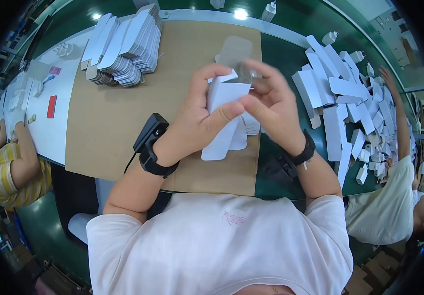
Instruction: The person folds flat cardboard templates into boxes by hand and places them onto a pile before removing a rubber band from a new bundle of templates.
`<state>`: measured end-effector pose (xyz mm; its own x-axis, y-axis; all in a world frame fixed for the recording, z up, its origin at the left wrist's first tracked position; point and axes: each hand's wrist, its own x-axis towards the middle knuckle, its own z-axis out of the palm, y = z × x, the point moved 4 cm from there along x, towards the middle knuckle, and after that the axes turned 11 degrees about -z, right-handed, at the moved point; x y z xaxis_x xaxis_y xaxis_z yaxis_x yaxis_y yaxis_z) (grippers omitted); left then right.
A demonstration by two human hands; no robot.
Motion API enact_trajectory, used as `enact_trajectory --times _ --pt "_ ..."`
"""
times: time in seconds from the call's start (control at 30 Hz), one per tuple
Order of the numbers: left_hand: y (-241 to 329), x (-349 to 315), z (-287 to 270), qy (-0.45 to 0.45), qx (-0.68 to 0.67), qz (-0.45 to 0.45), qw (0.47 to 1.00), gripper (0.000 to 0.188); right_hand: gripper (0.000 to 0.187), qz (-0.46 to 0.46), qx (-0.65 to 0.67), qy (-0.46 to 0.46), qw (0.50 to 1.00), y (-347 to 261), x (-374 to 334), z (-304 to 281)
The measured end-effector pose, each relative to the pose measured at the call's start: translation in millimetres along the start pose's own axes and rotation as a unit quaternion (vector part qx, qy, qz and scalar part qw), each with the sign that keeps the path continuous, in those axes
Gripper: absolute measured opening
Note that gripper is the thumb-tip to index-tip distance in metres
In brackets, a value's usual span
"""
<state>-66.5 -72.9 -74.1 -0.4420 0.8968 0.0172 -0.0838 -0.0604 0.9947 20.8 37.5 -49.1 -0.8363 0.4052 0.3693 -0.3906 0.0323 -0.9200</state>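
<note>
My left hand [190, 120] is closed round a narrow white cardboard box [227, 92], with its thumb along the near side. At the box's upper right end, the bent fingers of my right hand [277, 108] grip the edge and are slightly smeared by motion. A small white flap stands up at the open end. Clear plastic shows between that end and my right fingers, its shape hard to make out. Just beyond lies a pale translucent rounded piece [236, 49]. Other white cardboard pieces [239, 135] lie under the box, partly hidden by my hands.
Flat white cartons stand stacked [131, 46] at the far left of the brown cardboard sheet [118, 123]. To the right is a heap of white boxes [345, 93] and small white plug adapters [362, 174]. A co-worker [386, 201] reaches over it; another person [13, 169] sits left.
</note>
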Motion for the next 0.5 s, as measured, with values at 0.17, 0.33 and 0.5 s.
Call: enact_trajectory --times 0.17,0.33,0.5 --pt "-3.1 -2.5 10.9 -0.011 -0.028 -0.044 0.999 0.051 0.028 0.052 0.082 -0.144 0.985 16.1 -3.9 -13.4" --pt "2.7 -2.0 12.5 -0.049 -0.136 -0.069 0.987 0.061 0.023 -0.124 -0.106 -0.009 0.987 -4.2 -6.4 3.4" --pt "-0.7 -1.2 8.1 -0.070 -0.081 -0.057 0.993 0.067 0.031 -0.033 -0.094 -0.083 0.992 -10.6 2.7 -11.4"
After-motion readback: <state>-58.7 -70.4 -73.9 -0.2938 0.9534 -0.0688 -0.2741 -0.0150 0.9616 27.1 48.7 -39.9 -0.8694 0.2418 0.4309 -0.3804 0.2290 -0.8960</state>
